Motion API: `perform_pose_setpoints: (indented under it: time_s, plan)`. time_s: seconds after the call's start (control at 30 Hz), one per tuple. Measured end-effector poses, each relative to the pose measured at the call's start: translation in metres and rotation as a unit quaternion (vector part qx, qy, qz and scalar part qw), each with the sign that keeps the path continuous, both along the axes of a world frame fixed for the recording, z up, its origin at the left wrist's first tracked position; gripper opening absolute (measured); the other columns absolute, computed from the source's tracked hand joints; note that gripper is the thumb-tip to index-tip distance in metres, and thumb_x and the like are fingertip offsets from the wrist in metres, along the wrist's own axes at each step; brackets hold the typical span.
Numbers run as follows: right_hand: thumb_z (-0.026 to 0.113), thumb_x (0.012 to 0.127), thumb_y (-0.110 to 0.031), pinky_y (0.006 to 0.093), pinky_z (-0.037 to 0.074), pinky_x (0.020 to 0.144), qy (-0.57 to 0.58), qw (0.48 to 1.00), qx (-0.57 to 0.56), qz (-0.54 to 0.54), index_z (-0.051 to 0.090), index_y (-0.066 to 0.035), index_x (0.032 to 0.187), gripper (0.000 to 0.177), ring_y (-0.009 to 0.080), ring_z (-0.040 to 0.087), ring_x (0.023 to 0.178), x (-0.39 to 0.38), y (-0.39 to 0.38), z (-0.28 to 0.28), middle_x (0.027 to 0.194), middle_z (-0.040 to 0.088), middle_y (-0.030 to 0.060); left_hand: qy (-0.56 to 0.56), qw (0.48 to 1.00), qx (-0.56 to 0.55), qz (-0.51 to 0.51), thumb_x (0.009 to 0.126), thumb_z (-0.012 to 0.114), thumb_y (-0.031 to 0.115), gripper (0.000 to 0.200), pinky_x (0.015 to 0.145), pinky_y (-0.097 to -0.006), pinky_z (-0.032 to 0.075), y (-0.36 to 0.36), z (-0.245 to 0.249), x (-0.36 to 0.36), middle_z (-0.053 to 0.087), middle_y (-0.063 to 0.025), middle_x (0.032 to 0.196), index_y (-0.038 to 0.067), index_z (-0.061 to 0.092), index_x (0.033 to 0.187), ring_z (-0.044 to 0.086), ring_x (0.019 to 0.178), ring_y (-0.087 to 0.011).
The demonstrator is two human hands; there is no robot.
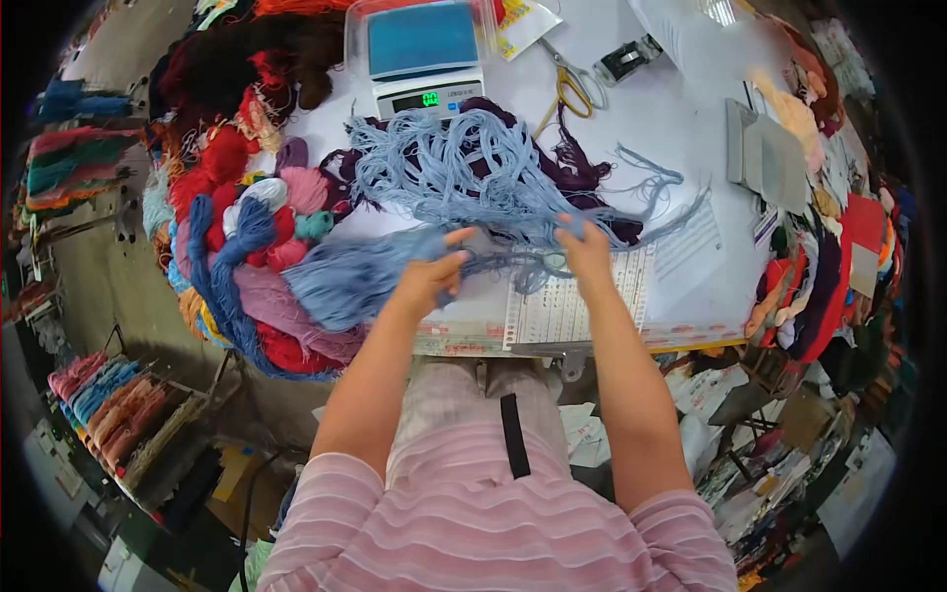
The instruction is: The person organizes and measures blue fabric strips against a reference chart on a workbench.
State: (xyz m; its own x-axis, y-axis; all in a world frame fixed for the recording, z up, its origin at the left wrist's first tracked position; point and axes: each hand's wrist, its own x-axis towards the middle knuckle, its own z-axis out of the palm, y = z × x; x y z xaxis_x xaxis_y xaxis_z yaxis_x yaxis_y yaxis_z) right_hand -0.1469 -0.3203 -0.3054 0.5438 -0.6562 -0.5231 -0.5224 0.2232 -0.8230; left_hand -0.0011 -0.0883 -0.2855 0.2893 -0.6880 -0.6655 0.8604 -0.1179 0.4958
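Bright even overhead light, mild glare on the white worktop (681, 109), soft shadows, strong fisheye bending, black vignetted corners

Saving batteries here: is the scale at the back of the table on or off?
On. The scale has green digits glowing on its display.
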Motion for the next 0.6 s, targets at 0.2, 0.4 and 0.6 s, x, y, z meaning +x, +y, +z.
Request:
perform_pose_setpoints:
  time_s: [0.2,0.4,0.6]
  plan:
    - [0.061,0.079,-0.025,0.0462,0.047,0.064,0.173,0.915,-0.299,0.209,0.061,-0.009,0.098,0.025,0.0389,0.061,0.073,0.036,0.022,-0.041,0.081,0.064,0.0176,-0.592,0.78,0.179,-0.094,0.077,0.066,0.022,0.036,0.069,-0.0367,0.048,-0.089,-0.087,-0.023,0.064,-0.0108,0.091,0.015,0.06,0.112,0.061,0.078,-0.0275]
    - [0.061,0.078,-0.025,0.0479,0.046,0.061,0.2,0.911,-0.282,0.225,0.057,-0.007,0.089,0.022,0.0394,0.06,0.071,0.037,0.016,-0.031,0.075,0.062,0.0196,-0.635,0.723,0.25,-0.114,0.074,0.066,0.017,0.021,0.075,-0.0398,0.047,-0.104,-0.091,-0.023,0.063,-0.0119,0.092,0.009,0.062,0.093,0.058,0.088,-0.0325]
    - [0.061,0.076,-0.023,0.0478,0.045,0.058,0.154,0.9,-0.31,0.263,0.054,-0.005,0.08,0.019,0.0383,0.059,0.066,0.035,0.009,-0.043,0.069,0.059,0.0202,-0.656,0.705,0.248,-0.109,0.074,0.065,0.018,0.018,0.073,-0.0401,0.046,-0.101,-0.086,-0.018,0.062,-0.011,0.09,0.009,0.061,0.089,0.058,0.087,-0.0318]
